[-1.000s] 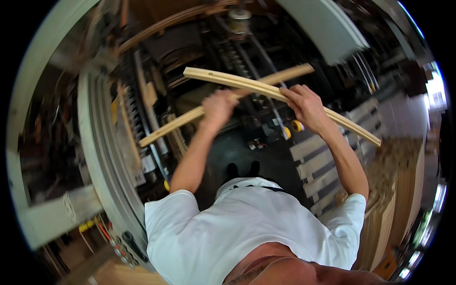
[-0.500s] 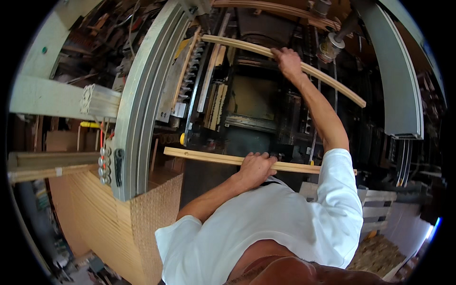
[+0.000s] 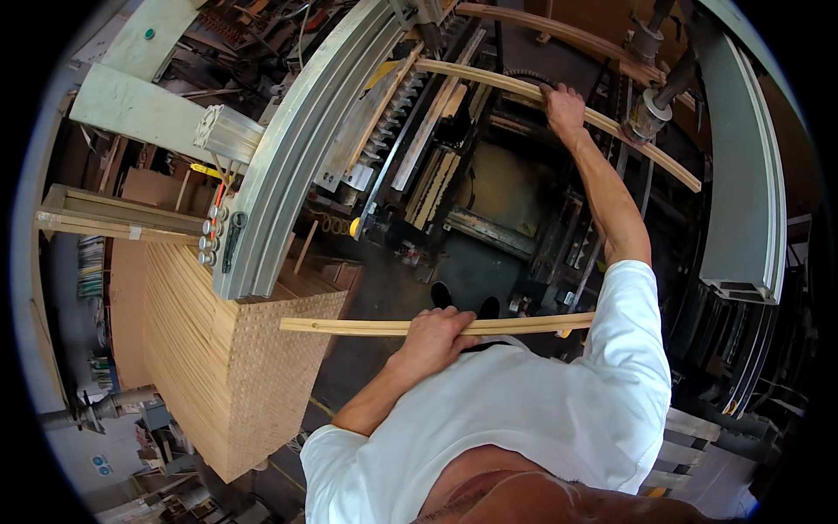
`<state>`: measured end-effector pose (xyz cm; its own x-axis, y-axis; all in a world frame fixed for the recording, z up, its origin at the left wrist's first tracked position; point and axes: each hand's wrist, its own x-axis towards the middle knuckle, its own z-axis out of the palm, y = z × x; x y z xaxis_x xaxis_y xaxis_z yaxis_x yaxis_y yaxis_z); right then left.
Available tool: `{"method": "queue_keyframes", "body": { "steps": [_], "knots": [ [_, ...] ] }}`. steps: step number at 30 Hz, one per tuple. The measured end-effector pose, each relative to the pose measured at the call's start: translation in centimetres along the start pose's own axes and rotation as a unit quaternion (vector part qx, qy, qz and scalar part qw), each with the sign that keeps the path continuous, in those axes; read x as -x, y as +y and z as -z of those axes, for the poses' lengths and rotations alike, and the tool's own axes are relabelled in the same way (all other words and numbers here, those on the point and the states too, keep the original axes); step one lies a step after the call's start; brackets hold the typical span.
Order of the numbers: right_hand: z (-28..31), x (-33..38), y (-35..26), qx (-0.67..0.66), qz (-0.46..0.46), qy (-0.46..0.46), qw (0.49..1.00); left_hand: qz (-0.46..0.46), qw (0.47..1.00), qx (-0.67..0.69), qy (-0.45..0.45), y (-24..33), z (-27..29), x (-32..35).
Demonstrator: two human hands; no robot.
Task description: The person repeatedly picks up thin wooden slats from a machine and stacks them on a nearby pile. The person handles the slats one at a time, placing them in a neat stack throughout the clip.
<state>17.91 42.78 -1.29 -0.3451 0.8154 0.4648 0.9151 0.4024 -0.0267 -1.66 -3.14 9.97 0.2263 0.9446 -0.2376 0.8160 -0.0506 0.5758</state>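
My left hand (image 3: 436, 339) is closed around a long pale wooden strip (image 3: 349, 327), held level just in front of my body. That strip's right end passes out of sight behind my right sleeve. With my arm stretched forward, my right hand (image 3: 566, 108) is closed over a second wooden strip (image 3: 489, 79), which lies crosswise on the machine frame (image 3: 489, 234). Its fingertips curl over the strip's far edge and are partly hidden. The two strips lie well apart, one near me and one at the far side.
A tall stack of wooden strips (image 3: 284, 384) stands at the left, close to the near strip's left end. Above it runs a grey metal beam (image 3: 301, 166) with a row of buttons (image 3: 209, 236). Metal cylinders (image 3: 646, 118) hang at the far right. A grey panel (image 3: 742, 166) borders the right.
The view has turned, showing more of the stack at left. My left hand and the near strip have shifted left toward it. My right hand stays on the far strip.
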Motion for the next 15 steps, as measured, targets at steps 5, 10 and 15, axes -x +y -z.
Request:
{"method": "queue_keyframes", "body": {
  "steps": [5, 10, 15],
  "knots": [
    [0.4, -0.1, -0.3, -0.007, -0.007, -0.02, 1.0, 0.035, 0.999, -0.009, 0.033, -0.3, 1.9, 2.2],
    [0.3, -0.5, 0.0, 0.003, -0.018, -0.035, 0.999, 0.103, 0.993, -0.012, 0.063, -1.4, 4.8, 6.8],
    [0.6, -0.5, -0.5, -0.009, -0.02, -0.055, 0.998, 0.199, 0.97, 0.018, 0.139, -2.0, 6.7, 13.0]
  ]
}}
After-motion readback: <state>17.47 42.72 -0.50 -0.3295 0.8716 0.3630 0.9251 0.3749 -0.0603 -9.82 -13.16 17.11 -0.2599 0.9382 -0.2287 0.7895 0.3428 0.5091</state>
